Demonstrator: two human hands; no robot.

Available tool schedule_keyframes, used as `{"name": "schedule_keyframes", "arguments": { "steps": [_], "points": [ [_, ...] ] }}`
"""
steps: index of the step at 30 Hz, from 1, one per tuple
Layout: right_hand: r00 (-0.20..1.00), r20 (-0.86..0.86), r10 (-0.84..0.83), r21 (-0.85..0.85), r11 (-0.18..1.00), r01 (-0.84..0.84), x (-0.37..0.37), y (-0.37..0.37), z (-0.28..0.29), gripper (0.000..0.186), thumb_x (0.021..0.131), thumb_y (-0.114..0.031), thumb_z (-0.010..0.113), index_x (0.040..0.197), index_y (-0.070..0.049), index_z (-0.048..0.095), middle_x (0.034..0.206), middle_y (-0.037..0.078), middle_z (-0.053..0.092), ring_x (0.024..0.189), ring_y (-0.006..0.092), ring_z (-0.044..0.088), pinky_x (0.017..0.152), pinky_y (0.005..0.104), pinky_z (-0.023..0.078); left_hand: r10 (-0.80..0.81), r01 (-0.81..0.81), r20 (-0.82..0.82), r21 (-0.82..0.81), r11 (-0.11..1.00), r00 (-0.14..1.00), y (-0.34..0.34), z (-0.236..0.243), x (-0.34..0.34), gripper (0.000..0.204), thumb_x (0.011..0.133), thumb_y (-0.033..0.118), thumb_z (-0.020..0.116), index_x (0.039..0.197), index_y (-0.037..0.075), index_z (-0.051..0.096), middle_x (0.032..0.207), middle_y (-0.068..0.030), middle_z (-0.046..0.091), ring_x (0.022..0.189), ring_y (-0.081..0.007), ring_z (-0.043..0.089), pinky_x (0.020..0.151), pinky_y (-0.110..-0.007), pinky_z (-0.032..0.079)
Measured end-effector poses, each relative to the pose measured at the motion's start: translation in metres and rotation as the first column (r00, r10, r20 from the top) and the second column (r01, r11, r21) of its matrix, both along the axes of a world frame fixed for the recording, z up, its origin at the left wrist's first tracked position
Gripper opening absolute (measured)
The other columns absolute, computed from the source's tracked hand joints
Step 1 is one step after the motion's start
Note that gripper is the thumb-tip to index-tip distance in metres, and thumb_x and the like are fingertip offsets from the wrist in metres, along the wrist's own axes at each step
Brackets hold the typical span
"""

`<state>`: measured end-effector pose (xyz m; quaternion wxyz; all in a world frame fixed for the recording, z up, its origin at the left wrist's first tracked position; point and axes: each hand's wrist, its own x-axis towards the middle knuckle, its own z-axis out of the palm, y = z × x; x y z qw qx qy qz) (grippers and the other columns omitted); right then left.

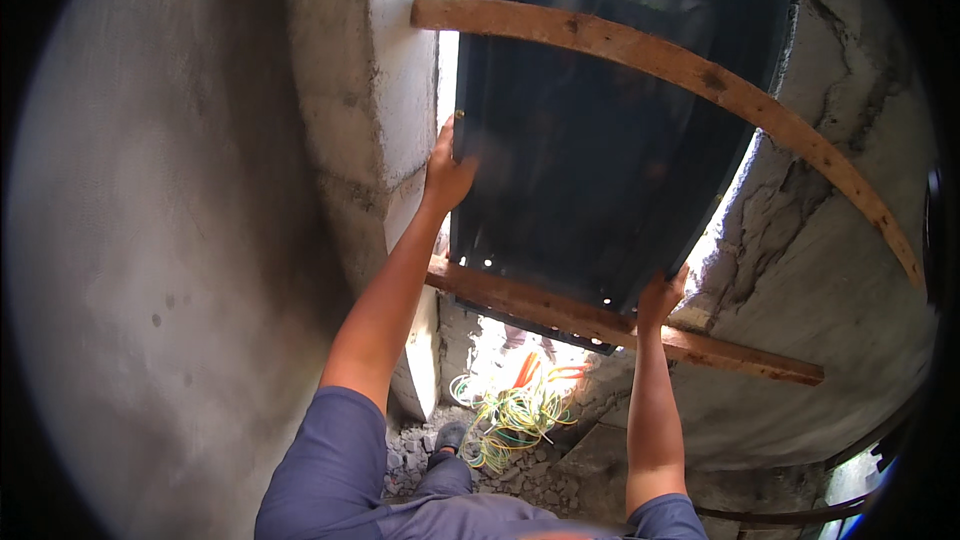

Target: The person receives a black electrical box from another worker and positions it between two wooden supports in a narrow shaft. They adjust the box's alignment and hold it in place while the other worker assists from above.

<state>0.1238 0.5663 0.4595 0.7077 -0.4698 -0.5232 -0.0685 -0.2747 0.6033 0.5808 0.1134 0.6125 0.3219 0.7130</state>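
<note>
While steadying dark rectangular metal-looking panel (590, 160): set between grey concrete walls (405, 80), behind brown wooden planks (640, 48)
Left hand (450, 178): gripping left edge
Right hand (660, 300): gripping lower right edge, fingers partly hidden
Step in hand: apparently positioning
Next move: likely calling for even support
Containers: none discernible; loose yellow-green wires (515, 415) on grey rubble (402, 452)

Panel (580, 170) behind 2 planks (650, 52), btwn walls (335, 90); wires (515, 415) below, on rubble (406, 452).
</note>
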Motion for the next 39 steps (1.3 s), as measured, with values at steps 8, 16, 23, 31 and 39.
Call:
{"name": "schedule_keyframes", "arguments": {
  "steps": [8,16,23,31,39],
  "points": [
    [1.000,0.030,-0.003,0.010,1.000,0.003,0.003,0.008,-0.008,0.049,0.078,0.007,0.048,0.126,0.005,0.058,0.103,0.023,0.063,0.098,0.0436,0.062,0.091,0.0483,0.048,0.200,-0.192,-0.202,0.060,0.980,0.959,0.017,-0.026,-0.014,0.073,0.072,-0.011,0.050,0.145,-0.003,0.047,0.124,-0.0186,0.064,0.114,-0.0309,0.063,0.100,-0.040,0.048],
    [0.961,-0.212,0.179,-0.324,0.915,-0.242,0.013,-0.002,-0.022,0.019,0.083,-0.007,0.059,0.097,0.005,0.065,0.071,0.017,0.067,0.064,0.0265,0.065,0.060,0.0409,0.049,-0.192,0.204,0.096,-0.133,0.970,0.977,-0.001,-0.014,-0.003,0.057,0.074,-0.011,0.045,0.128,0.000,0.058,0.097,-0.0002,0.064,0.079,-0.0081,0.058,0.068,-0.023,0.046],
    [0.985,-0.157,0.076,-0.318,0.940,-0.123,0.012,0.007,-0.029,0.018,0.082,-0.010,0.058,0.079,0.007,0.062,0.059,0.018,0.059,0.054,0.0250,0.060,0.055,0.0424,0.045,-0.293,0.309,0.170,-0.074,0.948,0.941,0.006,-0.011,-0.004,0.058,0.074,-0.009,0.045,0.130,0.001,0.058,0.093,0.0012,0.063,0.075,-0.0068,0.056,0.065,-0.022,0.044],
    [0.989,-0.133,0.065,-0.121,0.989,-0.081,-0.003,-0.003,-0.022,0.033,0.085,0.001,0.054,0.117,0.005,0.063,0.088,0.021,0.070,0.079,0.0301,0.070,0.074,0.0410,0.054,-0.181,0.181,0.014,-0.022,0.983,0.983,-0.002,-0.005,-0.004,0.059,0.072,0.000,0.049,0.131,-0.001,0.058,0.093,-0.0001,0.063,0.074,-0.0094,0.055,0.066,-0.024,0.045],
    [0.984,-0.153,0.090,-0.177,0.977,-0.117,0.004,0.001,-0.038,0.029,0.092,-0.002,0.055,0.121,0.001,0.058,0.095,0.018,0.070,0.086,0.0254,0.069,0.078,0.0380,0.053,-0.232,0.236,0.046,-0.097,0.967,0.972,0.009,-0.021,-0.012,0.060,0.073,-0.001,0.053,0.133,0.001,0.055,0.104,-0.0030,0.063,0.090,-0.0147,0.059,0.080,-0.028,0.051]
  ]
}}
